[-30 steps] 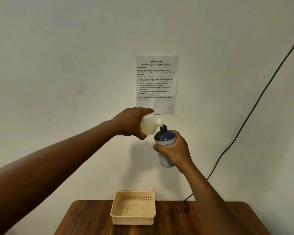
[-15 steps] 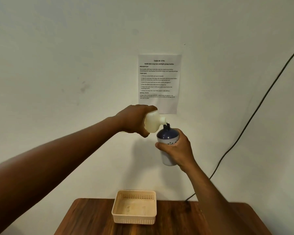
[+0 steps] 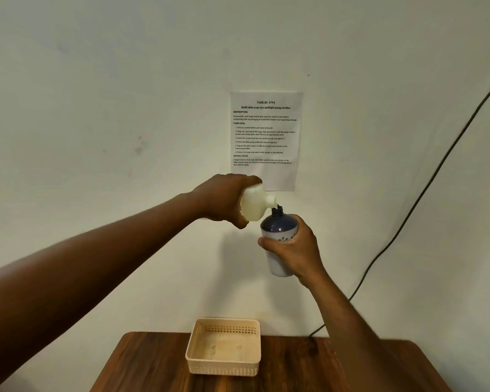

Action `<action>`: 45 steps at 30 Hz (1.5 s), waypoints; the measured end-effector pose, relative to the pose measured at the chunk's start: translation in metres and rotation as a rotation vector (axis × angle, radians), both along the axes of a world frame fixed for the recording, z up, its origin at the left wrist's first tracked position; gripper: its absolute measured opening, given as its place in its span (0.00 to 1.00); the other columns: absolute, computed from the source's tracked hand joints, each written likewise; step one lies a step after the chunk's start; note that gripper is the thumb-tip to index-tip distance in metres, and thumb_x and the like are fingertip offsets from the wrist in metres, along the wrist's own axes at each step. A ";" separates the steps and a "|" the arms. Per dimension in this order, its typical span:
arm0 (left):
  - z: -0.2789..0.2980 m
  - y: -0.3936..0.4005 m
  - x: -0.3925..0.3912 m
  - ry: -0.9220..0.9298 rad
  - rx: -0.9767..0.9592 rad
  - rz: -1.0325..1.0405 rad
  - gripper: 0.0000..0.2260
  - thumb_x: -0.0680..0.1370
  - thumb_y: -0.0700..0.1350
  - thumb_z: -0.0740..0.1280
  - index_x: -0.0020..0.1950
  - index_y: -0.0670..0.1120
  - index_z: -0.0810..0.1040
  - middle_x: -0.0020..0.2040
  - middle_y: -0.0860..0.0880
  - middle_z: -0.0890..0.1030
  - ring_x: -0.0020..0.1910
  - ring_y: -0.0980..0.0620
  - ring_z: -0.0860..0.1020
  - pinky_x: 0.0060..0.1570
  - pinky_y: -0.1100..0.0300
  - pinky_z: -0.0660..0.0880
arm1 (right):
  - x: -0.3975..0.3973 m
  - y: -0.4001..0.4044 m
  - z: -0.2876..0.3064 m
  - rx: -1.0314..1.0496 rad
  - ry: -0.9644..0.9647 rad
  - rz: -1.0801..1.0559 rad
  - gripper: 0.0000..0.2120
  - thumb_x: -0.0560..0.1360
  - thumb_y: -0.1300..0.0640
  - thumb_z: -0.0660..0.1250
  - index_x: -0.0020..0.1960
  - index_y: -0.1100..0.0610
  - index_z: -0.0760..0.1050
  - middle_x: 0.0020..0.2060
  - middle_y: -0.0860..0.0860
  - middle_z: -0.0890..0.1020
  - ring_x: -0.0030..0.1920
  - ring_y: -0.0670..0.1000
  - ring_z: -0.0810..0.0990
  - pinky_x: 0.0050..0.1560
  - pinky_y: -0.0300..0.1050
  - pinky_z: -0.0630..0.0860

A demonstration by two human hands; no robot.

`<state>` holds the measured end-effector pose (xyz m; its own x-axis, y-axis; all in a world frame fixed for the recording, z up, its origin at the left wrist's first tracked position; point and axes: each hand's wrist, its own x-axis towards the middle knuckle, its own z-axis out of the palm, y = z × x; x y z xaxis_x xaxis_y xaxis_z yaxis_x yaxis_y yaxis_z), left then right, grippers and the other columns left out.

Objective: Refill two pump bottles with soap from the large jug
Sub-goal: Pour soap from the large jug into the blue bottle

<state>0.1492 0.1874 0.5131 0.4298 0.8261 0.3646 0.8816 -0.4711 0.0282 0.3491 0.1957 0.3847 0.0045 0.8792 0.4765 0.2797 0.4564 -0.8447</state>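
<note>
My left hand (image 3: 222, 198) grips a cream-white soap jug (image 3: 256, 203) tipped on its side, spout pointing right. The spout rests at the open neck of a pump bottle (image 3: 279, 224) with a dark blue top and white lower body. My right hand (image 3: 293, 250) wraps around that bottle's middle and holds it upright in the air in front of the wall. The bottle has no pump head on it. Most of the jug's body is hidden behind my left hand. No second pump bottle is in view.
A beige perforated plastic basket (image 3: 224, 369) sits on a dark wooden table (image 3: 309, 369) below my hands. A printed task sheet (image 3: 266, 137) hangs on the white wall. A black cable (image 3: 425, 190) runs down the wall at the right.
Both hands, the jug and the bottle have risen slightly in the view, and the whole scene has shifted a little to the right. The jug's spout stays at the bottle's neck.
</note>
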 end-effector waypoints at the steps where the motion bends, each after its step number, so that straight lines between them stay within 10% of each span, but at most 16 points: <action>1: 0.000 0.000 0.000 0.000 0.000 0.000 0.29 0.64 0.49 0.80 0.62 0.55 0.74 0.52 0.54 0.80 0.50 0.47 0.78 0.47 0.54 0.77 | 0.000 0.000 0.000 0.000 -0.001 -0.001 0.33 0.64 0.48 0.82 0.63 0.44 0.69 0.54 0.44 0.77 0.50 0.45 0.77 0.42 0.33 0.73; 45: 0.009 -0.004 0.004 0.007 -0.005 -0.018 0.30 0.63 0.48 0.80 0.63 0.56 0.73 0.53 0.54 0.80 0.50 0.47 0.78 0.48 0.54 0.78 | 0.004 -0.007 0.008 0.028 -0.003 -0.006 0.32 0.63 0.47 0.81 0.61 0.44 0.69 0.51 0.41 0.77 0.50 0.47 0.78 0.42 0.33 0.73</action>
